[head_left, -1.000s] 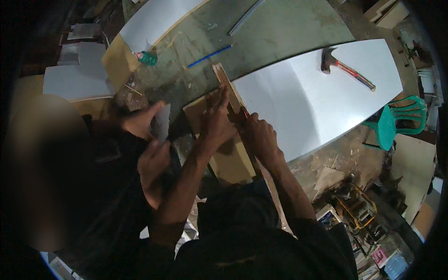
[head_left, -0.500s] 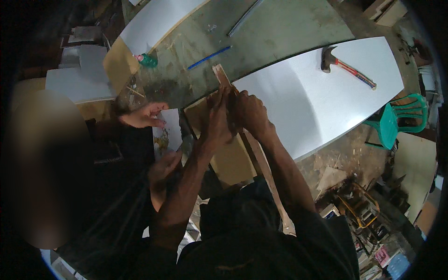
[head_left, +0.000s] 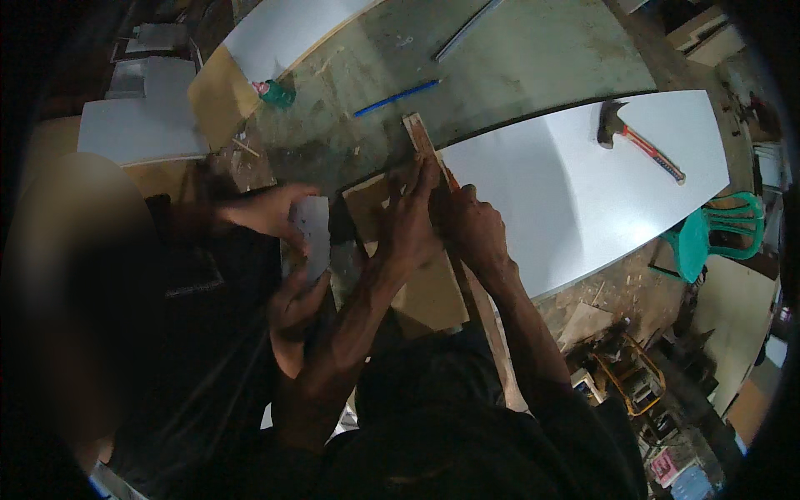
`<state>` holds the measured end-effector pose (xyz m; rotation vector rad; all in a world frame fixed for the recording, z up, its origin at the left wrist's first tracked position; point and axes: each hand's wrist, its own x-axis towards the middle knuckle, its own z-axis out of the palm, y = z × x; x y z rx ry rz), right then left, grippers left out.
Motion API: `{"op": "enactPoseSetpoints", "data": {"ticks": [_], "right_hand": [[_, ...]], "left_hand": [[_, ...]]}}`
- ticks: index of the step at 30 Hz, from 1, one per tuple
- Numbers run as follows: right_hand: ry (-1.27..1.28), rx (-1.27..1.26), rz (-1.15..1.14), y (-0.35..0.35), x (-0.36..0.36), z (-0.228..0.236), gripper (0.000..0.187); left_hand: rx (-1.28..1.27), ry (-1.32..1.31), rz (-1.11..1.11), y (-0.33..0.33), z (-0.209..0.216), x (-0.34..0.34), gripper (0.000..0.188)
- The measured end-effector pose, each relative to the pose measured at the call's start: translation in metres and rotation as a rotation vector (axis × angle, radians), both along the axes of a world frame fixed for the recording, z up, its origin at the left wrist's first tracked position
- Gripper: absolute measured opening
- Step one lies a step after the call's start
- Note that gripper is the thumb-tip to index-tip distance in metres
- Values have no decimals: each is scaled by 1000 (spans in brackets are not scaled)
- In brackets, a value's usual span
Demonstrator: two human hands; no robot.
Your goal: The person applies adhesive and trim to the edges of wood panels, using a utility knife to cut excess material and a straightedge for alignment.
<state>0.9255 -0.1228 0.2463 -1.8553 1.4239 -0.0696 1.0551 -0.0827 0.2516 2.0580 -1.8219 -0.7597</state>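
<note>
A long narrow wooden strip [head_left: 418, 133] runs from the workbench back toward my body, passing under both hands. My left hand [head_left: 410, 218] is closed on it, fingers pointing along the wood. Right beside it, my right hand [head_left: 477, 223] is curled into a fist. A small orange bit shows at its top edge, but the thing it holds is mostly hidden. Beneath my left hand lies a brown board [head_left: 431, 298]. A large white panel [head_left: 517, 183] lies just right of my right hand.
Close on the left, another person's hands [head_left: 265, 212] hold a small white board [head_left: 313, 218]. A hammer [head_left: 642, 143] rests on the white panel. On the green bench [head_left: 533, 50] are a blue pencil [head_left: 397, 97], a metal bar [head_left: 468, 30] and a green bottle [head_left: 277, 93]. A green chair [head_left: 696, 237] stands right.
The whole view has shifted slightly. My hands remain together at the wooden strip, the left fingers now more stretched along it. The other person's hands have closed in on the small white board.
</note>
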Motion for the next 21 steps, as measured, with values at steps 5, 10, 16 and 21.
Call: {"op": "enactPoseSetpoints", "data": {"ticks": [5,10,16,21], "right_hand": [[-6,14,3,-8,6,6,35],[30,-128,58,-4,3,8,32],[135,117,26,67,-58,29,26],[63,7,-31,39,-34,30,37]], "left_hand": [[38,153,8,-2,4,5,113],[168,419,73,-5,13,5,112],[32,108,19,1,-8,6,119],[60,79,5,-5,-2,3,118]]}}
